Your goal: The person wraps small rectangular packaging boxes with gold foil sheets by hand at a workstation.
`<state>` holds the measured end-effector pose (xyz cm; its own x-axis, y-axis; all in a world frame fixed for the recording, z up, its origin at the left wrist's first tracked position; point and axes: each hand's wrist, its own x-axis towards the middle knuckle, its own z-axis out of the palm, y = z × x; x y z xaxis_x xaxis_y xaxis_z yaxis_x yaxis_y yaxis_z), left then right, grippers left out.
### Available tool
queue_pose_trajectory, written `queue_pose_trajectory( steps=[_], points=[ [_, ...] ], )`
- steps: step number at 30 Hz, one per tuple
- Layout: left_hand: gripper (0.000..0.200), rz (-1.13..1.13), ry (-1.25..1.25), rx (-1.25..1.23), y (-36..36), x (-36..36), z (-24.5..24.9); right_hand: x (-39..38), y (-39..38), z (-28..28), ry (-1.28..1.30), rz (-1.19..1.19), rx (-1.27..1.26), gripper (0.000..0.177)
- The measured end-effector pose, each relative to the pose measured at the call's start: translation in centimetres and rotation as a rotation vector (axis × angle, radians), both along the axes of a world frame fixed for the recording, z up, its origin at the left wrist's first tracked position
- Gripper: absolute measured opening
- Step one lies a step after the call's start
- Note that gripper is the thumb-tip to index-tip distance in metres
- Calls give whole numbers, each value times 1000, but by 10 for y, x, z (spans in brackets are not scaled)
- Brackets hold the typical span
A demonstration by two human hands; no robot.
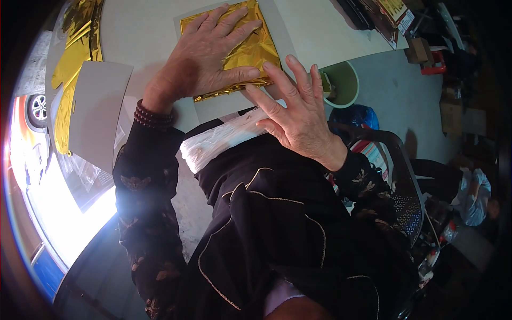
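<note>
Desk [320,32]: white, across the top of the view, carrying foil and card.
Loose gold foil [69,69]: crumpled and shiny, heaped at the far left of the desk, partly covered by a white card [98,106].
White sheet [216,108]: flat on the desk directly ahead, lying under the folded foil and showing as a pale border around it.
Folded gold foil [253,50]: a neat rectangle of bright metallic gold with creased, mirror-like folds and darker reflections; flat on the white sheet, its near edge showing stacked layers.
White bundle [213,141]: wrinkled and pale, at the near desk edge against the dark jacket.
Green bin [356,80]: on the floor just right of the desk, behind the right hand.
Left hand [205,58]: palm down on the folded foil, covering its left half.
Right hand [298,117]: at the foil's near right corner, over the sheet edge; contact with the foil unclear.
Fingers [298,72]: spread apart and straight on both hands, clamped on nothing.
Bead bracelet [152,117]: dark red, around the left wrist.
</note>
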<state>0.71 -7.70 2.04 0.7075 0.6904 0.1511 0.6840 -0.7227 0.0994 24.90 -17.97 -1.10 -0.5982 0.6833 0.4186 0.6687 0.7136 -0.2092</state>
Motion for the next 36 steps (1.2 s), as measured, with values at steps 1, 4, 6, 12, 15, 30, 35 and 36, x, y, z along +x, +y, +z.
queue_pose_trajectory(
  steps=[1, 4, 6, 12, 15, 30, 35, 36],
  points=[
    [96, -5, -3, 0, 0, 0, 0, 0, 0, 0, -8, -4, -4, 75],
    [96, -15, -10, -3, 0, 0, 3, 0, 2, -2, -28, -12, -10, 75],
    [95, -14, -13, -7, -1, 1, 4, -1, 2, -2, -40, -15, -9, 74],
    [90, -12, -26, -5, -1, 0, 3, 1, 4, 1, -28, -6, -9, 74],
    [84, -8, -78, 145, 5, -4, -16, 0, 5, 1, -26, 2, -5, 72],
    [92, -47, -110, 107, 8, -8, -17, 1, 0, 10, -83, -82, -27, 53],
    [95, -50, -124, 96, 6, -6, -13, 4, -1, 6, -63, -112, -21, 58],
    [96, -50, -123, 93, 5, -5, -12, 4, -2, 5, -57, -121, -18, 59]
  ],
)
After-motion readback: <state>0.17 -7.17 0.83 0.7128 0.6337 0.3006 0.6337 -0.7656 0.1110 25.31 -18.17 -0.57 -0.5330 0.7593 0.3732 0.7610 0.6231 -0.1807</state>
